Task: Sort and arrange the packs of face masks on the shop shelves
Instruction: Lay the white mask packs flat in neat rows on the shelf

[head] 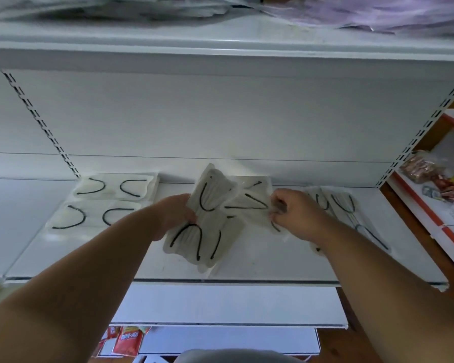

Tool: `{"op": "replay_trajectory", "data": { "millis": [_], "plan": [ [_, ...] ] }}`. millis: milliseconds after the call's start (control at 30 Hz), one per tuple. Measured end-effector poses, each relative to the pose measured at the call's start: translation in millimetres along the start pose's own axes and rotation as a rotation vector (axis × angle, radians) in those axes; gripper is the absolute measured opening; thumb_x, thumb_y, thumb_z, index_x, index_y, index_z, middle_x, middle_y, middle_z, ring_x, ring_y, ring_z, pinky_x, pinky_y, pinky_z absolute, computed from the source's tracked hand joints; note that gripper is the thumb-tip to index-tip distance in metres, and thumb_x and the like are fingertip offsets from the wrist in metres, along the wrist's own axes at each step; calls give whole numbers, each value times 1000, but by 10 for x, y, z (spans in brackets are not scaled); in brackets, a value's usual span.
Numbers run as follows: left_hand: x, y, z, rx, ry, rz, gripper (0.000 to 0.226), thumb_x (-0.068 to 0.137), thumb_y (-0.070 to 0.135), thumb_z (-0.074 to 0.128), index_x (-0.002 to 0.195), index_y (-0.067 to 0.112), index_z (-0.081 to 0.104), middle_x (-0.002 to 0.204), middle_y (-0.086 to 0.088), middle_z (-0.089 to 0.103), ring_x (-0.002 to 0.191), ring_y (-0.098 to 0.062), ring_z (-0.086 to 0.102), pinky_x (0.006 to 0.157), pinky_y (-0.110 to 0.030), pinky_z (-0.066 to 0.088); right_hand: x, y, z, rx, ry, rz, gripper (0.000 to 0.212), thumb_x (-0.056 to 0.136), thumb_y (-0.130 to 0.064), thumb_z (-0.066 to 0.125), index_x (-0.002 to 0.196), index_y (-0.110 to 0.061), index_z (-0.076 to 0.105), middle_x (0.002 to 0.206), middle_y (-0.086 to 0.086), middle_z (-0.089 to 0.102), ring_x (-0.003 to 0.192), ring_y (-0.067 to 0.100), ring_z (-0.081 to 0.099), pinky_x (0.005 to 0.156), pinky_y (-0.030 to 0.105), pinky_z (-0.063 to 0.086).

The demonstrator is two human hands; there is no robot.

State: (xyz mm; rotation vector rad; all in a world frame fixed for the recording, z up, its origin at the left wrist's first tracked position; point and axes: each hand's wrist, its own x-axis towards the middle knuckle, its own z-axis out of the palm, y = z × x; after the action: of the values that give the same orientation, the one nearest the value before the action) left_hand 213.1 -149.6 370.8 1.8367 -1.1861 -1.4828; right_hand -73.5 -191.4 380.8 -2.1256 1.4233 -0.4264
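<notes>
Two clear plastic packs of white face masks with black ear loops [108, 203] are laid flat in a column, far left on the white metal shelf [247, 263]. A crooked mid-shelf pack [199, 224] is gripped by the left hand [174, 213]; an overlapping pack [249, 203] is pinched by the right hand [296, 213]. A loose pile at right [346, 213] looks unsorted. Judged roughly a third done.

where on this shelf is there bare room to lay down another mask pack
Bare shelf runs along the front edge, below the held packs and between the forearms. A strip also lies open between the two flat packs at left and the left hand. It is crowded mid-shelf around both hands and by the right hand, where the right pile lies.
</notes>
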Motion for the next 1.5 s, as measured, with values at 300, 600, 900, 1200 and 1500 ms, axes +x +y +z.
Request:
{"op": "replay_trajectory", "data": {
  "millis": [300, 600, 900, 1200, 1500],
  "plan": [
    [64, -76, 148, -75, -185, -70, 50, 91, 50, 64, 117, 8, 68, 108, -12, 75, 101, -29, 72, 89, -43, 57, 281, -524, 615, -692, -72, -255, 27, 88, -15, 54, 113, -22, 60, 114, 7, 62, 111, 30, 51, 100, 42, 33],
    [36, -341, 190, -341, 50, 48, 32, 87, -7, 66, 112, 11, 65, 105, -16, 74, 100, -35, 70, 88, -51, 58, -41, -269, 724, 23, 362, 374, 66, 84, -56, 68, 129, -11, 49, 123, 8, 55, 109, 27, 55, 88, 38, 49],
    [81, -413, 117, -561, 35, 76, 29, 90, -8, 60, 115, 5, 64, 104, -22, 71, 95, -35, 70, 84, -48, 56, 26, -221, 681, 652, 218, 504, 22, 93, -12, 56, 72, -13, 48, 69, 7, 50, 62, 19, 47, 58, 33, 41],
    [116, -23, -223, 541, 221, 199, 35, 87, 9, 59, 118, 25, 59, 101, 0, 66, 94, -20, 62, 74, -31, 50, 151, 27, 235, 296, 360, 131, 17, 97, -14, 55, 81, -10, 56, 69, 9, 54, 64, 15, 45, 58, 30, 34],
    [51, 321, -64, 958, -135, 396, 14, 91, 23, 65, 104, 19, 66, 96, 9, 66, 92, -12, 61, 89, -23, 47, 320, -131, 388, -397, 25, -368, 17, 95, -29, 60, 80, -29, 54, 165, -2, 15, 154, 20, 4, 118, 46, 19]
  ]
}}
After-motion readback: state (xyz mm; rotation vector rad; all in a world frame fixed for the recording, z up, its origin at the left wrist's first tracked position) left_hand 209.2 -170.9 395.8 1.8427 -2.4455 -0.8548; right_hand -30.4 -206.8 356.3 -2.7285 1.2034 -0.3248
